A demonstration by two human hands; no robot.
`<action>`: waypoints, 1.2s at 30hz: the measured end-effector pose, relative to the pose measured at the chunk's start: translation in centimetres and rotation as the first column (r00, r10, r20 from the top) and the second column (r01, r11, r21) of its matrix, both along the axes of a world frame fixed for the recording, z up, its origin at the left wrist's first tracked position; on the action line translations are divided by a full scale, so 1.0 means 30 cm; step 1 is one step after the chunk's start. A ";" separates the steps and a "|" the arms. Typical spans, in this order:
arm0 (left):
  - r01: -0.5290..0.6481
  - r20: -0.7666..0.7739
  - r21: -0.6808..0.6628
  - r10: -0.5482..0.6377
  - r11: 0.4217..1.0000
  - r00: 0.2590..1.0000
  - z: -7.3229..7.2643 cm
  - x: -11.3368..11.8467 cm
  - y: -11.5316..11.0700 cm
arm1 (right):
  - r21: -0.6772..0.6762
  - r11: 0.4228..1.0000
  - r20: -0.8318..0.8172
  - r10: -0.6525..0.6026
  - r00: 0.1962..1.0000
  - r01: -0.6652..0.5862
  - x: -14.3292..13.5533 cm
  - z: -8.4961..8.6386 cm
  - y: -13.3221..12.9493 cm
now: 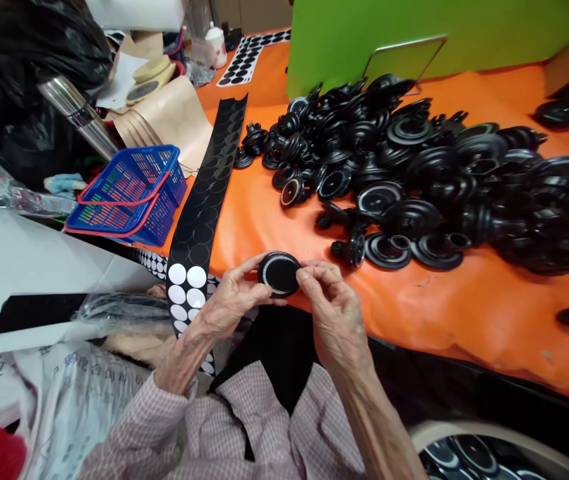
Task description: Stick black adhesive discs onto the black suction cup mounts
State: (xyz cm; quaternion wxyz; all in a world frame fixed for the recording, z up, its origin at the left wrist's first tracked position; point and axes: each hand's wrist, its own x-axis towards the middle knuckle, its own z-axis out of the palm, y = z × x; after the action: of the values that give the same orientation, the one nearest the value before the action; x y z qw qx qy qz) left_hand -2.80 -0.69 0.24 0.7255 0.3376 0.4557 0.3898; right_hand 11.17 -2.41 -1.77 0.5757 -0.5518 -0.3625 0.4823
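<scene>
Near the table's front edge, my left hand point(232, 298) grips the left side of a round black disc part point(279, 275) that has a pale ring on its face. On the disc's right edge, my right hand point(332, 303) has thumb and fingertips pinched together; a black round pad seems to lie on the face. Left of my hands runs a long black strip of round stickers point(204, 200), with white circles exposed at its lower end. Many black round parts point(379, 153) are heaped on the orange table cover to the right.
A blue basket point(152, 220) with red handles stands at the left. A green board point(414, 40) rises behind the heap. A pale-rimmed tub point(509, 437) of round parts sits at the lower right. Brown paper sheets point(174, 120) and a steel flask point(77, 115) lie upper left.
</scene>
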 end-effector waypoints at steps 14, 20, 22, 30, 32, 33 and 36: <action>0.002 -0.008 0.024 -0.002 1.000 1.000 -0.015 -0.004 0.006 | 0.008 0.999 0.170 -0.040 0.985 0.039 -0.024 -0.021 -0.001; -0.047 -0.023 0.026 0.048 0.999 0.999 -0.022 -0.006 -0.002 | 0.085 0.994 0.328 -0.093 0.940 0.068 -0.051 -0.028 -0.008; -0.064 -0.026 0.028 0.065 0.998 0.998 -0.024 -0.009 -0.005 | 0.116 0.991 0.364 -0.107 0.925 0.069 -0.060 -0.032 -0.010; -0.122 -0.036 0.036 0.123 0.992 0.992 -0.030 -0.030 -0.020 | 0.099 0.992 0.336 -0.112 0.935 0.083 -0.097 -0.052 -0.009; -0.128 -0.052 0.048 0.131 0.991 0.990 -0.005 -0.063 -0.015 | 0.010 1.000 0.208 -0.028 0.978 0.026 -0.109 -0.054 0.000; -0.143 -0.075 0.069 0.149 0.987 0.986 0.014 -0.091 -0.005 | -0.027 0.999 0.165 0.029 0.986 -0.025 -0.118 -0.055 0.009; -0.259 -0.207 0.282 0.323 0.924 0.924 0.098 -0.222 0.071 | -0.052 0.985 0.207 0.170 0.963 -0.163 -0.165 -0.057 0.059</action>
State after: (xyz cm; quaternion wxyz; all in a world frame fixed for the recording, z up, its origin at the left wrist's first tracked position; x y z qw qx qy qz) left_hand -9.46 1.44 3.19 0.5475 0.4005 0.5360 0.5025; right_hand 6.24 -0.64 -3.49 0.4819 -0.5772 -0.4581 0.4741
